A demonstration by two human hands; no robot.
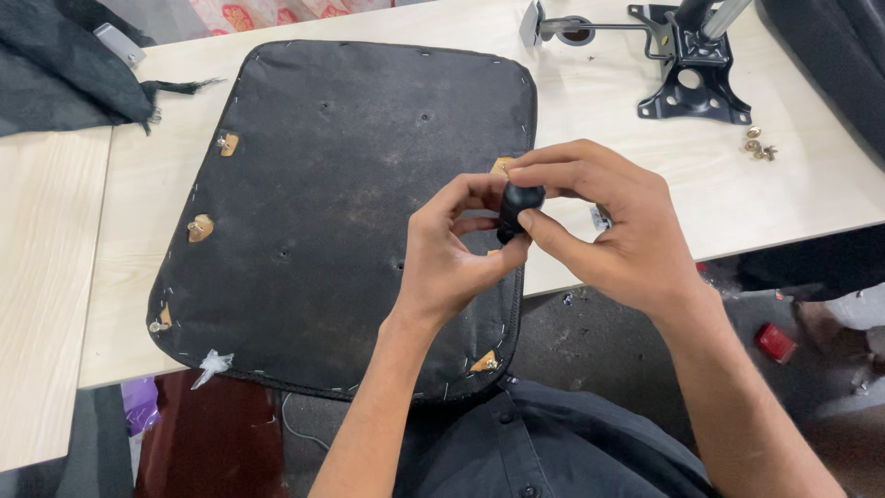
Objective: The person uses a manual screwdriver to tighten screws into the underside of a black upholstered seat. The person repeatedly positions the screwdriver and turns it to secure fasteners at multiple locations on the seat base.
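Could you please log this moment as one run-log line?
left hand: pinching small black part | right hand: gripping same part | below: upturned seat base on table

A small red package [775,342] lies on the dark floor, right of the table.

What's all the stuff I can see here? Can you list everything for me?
seat panel: one, black fabric underside up, middle of the table
table: one, pale wood, under the panel
metal bracket: one, black, far right of table
small fasteners: a few, brass-coloured, beside the bracket
black cloth: one heap, far left corner
red object: one, on the floor at right
small black part: one, held between both hands
left hand: pinching the part from below
right hand: gripping the part's top
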